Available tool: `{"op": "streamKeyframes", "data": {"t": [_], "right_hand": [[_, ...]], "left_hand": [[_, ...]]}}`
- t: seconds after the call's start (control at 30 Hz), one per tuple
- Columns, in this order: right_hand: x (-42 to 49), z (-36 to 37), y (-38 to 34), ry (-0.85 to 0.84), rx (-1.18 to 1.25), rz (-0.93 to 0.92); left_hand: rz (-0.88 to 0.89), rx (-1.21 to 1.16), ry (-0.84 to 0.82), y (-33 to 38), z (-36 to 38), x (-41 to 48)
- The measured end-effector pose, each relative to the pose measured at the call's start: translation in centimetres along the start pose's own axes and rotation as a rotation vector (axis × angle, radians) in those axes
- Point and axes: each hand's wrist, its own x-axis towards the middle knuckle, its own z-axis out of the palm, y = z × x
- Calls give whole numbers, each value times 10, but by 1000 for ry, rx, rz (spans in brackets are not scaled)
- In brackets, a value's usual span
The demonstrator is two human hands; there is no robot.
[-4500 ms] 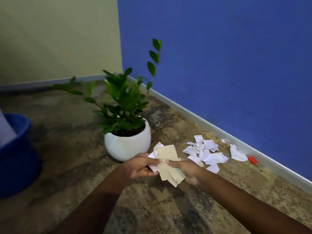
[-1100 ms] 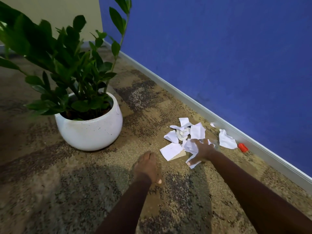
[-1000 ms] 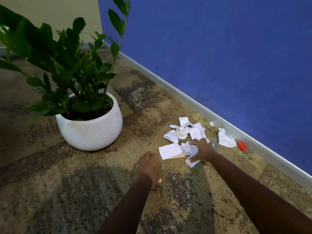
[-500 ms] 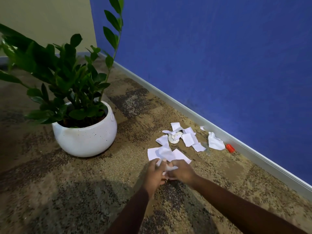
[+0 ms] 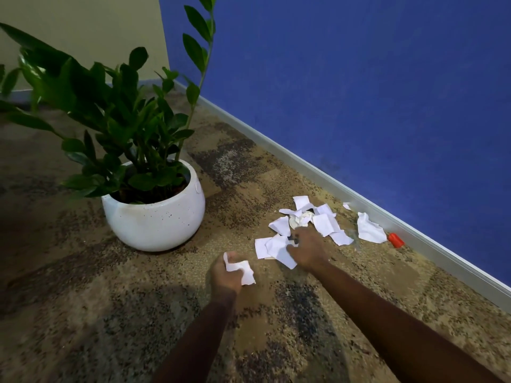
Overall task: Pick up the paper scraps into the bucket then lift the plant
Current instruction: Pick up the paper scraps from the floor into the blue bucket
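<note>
partway through: left hand [image 5: 226, 275] grips one scrap [image 5: 241, 269], right hand [image 5: 307, 250] lies on the scattered paper scraps [image 5: 326, 225] near the wall [image 5: 359, 78], its grip unclear, no bucket in sight, plant [image 5: 119, 120] standing unlifted on the carpet [image 5: 83, 299].

Matt, creased white paper scraps [image 5: 326, 223] lie just beyond the right hand [image 5: 307, 251]; the left hand [image 5: 225, 275] holds one crumpled. Left of both, a smooth speckled pot [image 5: 154, 222] bears glossy leaves [image 5: 119, 111] on rough, mottled carpet [image 5: 110, 313].
</note>
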Motion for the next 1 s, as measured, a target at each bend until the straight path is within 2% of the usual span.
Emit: {"op": "streamKeyframes", "data": {"t": [0.07, 0.13, 0.27, 0.4, 0.57, 0.67, 0.73, 0.8, 0.87, 0.93, 1.0], "right_hand": [[5, 5, 9, -66, 10, 232], [8, 10, 10, -150, 117, 376], [11, 19, -2, -182, 99, 406], [6, 28, -8, -237, 36, 264], [-10, 25, -15, -187, 172, 167], [-26, 20, -21, -169, 307, 144], [-44, 17, -26, -146, 362, 22], [-63, 16, -35, -130, 341, -184], [-78, 15, -44, -130, 278, -372], [-84, 17, -53, -134, 151, -528], [-83, 19, -60, -175, 117, -584]], "left_hand": [[27, -5, 18, -2, -11, 4], [24, -48, 3, -7, -20, 8], [31, -69, -55, -8, -27, 8], [21, -91, -81, -8, -27, 6], [-20, -46, -77, -10, -19, 1], [-112, -68, -64, -10, -15, 2], [-195, -94, -59, -5, -12, 0], [-273, -211, -73, 5, -12, -6], [-353, -373, -175, 16, -15, -11], [-412, -419, -275, 20, -21, -12], [-420, -430, -328, 20, -24, -12]]}}
